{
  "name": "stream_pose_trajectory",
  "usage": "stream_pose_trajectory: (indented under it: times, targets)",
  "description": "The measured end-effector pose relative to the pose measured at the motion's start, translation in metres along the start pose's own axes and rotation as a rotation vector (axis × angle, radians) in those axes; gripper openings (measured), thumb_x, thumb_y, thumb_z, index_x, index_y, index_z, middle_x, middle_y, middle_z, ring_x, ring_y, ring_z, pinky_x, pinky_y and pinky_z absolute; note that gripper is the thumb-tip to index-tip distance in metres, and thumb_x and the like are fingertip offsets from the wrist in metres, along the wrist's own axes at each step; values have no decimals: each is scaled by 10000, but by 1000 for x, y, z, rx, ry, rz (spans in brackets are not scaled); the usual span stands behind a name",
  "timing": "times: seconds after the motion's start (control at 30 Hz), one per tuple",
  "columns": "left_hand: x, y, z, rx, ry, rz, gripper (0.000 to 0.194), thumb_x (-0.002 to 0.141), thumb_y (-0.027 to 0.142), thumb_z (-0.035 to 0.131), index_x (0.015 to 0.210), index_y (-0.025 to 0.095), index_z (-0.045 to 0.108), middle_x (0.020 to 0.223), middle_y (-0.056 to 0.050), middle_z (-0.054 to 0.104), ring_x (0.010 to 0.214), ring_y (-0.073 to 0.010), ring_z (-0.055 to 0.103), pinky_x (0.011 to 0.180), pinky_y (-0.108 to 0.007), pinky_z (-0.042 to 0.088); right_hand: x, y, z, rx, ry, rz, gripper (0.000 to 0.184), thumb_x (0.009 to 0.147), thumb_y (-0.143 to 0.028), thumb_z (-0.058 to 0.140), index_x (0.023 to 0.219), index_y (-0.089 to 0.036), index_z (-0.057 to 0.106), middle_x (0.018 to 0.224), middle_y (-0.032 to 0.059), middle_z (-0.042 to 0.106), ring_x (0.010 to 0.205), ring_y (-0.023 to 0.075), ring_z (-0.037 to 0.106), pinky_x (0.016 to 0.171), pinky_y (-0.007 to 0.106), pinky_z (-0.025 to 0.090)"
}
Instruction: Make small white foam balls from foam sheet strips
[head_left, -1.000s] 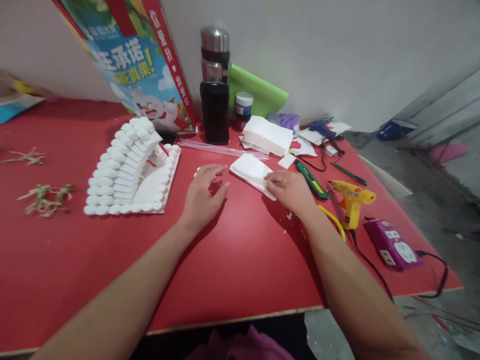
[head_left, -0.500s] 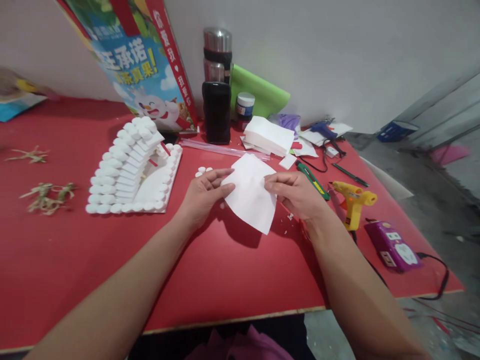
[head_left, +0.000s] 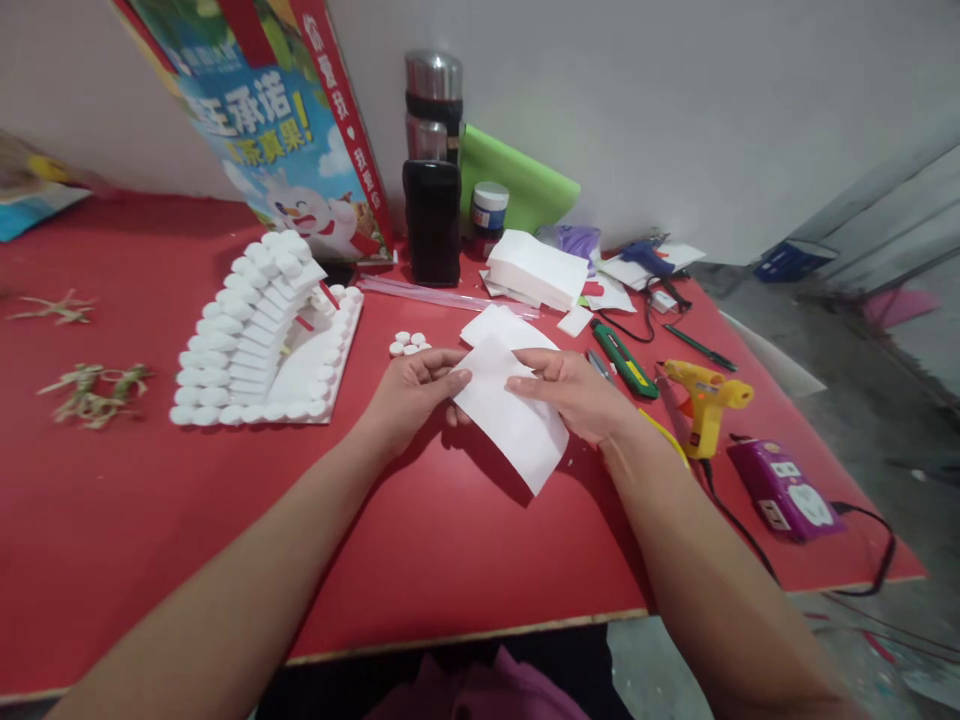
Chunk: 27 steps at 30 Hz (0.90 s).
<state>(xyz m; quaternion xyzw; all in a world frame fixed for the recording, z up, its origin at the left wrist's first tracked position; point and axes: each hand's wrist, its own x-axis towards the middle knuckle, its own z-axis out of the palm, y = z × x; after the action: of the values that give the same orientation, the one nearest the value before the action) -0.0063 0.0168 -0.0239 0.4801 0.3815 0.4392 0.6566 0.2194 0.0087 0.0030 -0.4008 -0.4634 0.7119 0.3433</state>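
A white foam sheet (head_left: 514, 420) is held above the red table (head_left: 150, 500) by both hands. My left hand (head_left: 412, 395) pinches its left edge with thumb on top. My right hand (head_left: 574, 390) grips its upper right edge with fingers closed over it. A second white sheet (head_left: 499, 325) lies flat on the table just behind. Several small white discs (head_left: 407, 343) lie beside my left hand.
A white foam model house (head_left: 262, 335) stands at left, with dried twigs (head_left: 90, 390) further left. At right lie a green utility knife (head_left: 622, 358), a yellow glue gun (head_left: 705, 400) and a purple power strip (head_left: 784, 490). A foam stack (head_left: 536, 268), black bottle (head_left: 431, 220) and poster (head_left: 277, 130) stand behind.
My right hand lifted one white sheet off the table and my left hand came over to grip its left edge. The sheet has since tilted flatter and lower, uncovering another sheet behind it.
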Motion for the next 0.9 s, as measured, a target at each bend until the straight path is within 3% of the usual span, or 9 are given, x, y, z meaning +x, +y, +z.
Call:
stream_pose_trajectory:
  times: [0.1, 0.27, 0.43, 0.6, 0.7, 0.8, 0.9]
  targets:
    - [1, -1, -1, -97, 33, 20, 318, 773, 321, 877, 1011, 129, 792, 626, -20, 712, 463, -111, 620, 454, -205, 506, 3, 3, -1, 56, 46, -19, 456, 713, -336, 927, 1134, -207, 805, 934, 57, 828, 749, 196, 756, 762, 338, 596]
    - [-1, 5, 1, -168, 70, -2, 199, 740, 241, 842, 917, 155, 816, 620, -20, 710, 456, -126, 630, 454, -227, 519, 4, 2, 0, 87, 121, -44, 335, 708, -268, 868, 1038, -215, 840, 861, 39, 814, 708, 167, 706, 663, 289, 536]
    - [-3, 10, 3, -122, 55, 2, 147, 765, 220, 782, 887, 153, 827, 625, -30, 704, 472, -129, 632, 491, -249, 539, 4, -2, 7, 28, 214, -48, 154, 739, -259, 738, 866, -202, 804, 622, -15, 658, 520, 122, 514, 501, 255, 378]
    - [-2, 9, 0, -138, 65, -16, 68, 763, 192, 737, 800, 159, 783, 630, -35, 707, 437, -122, 602, 445, -239, 504, 2, 0, 10, -44, 213, -101, 102, 761, -265, 699, 814, -209, 765, 619, -17, 617, 520, 126, 477, 503, 262, 343]
    - [-2, 11, -1, -169, 8, -70, 161, 761, 214, 703, 887, 163, 790, 597, -38, 701, 436, -162, 630, 420, -255, 510, 1, 2, 8, -125, 191, -132, 112, 774, -249, 676, 817, -211, 771, 617, -23, 604, 505, 117, 450, 498, 259, 303]
    - [-2, 12, -1, -173, -64, -167, 349, 828, 396, 668, 1030, 144, 796, 587, -65, 713, 461, -212, 676, 404, -278, 531, -1, 2, 7, -208, 169, -143, 133, 783, -252, 657, 826, -213, 776, 624, -26, 606, 506, 114, 444, 499, 258, 295]
    - [-2, 11, 1, -100, -138, -222, 420, 811, 534, 778, 910, 126, 781, 599, -85, 730, 476, -195, 688, 424, -253, 553, -2, -1, 11, -277, 149, -148, 149, 775, -258, 644, 825, -212, 777, 623, -30, 605, 500, 107, 428, 495, 253, 297]
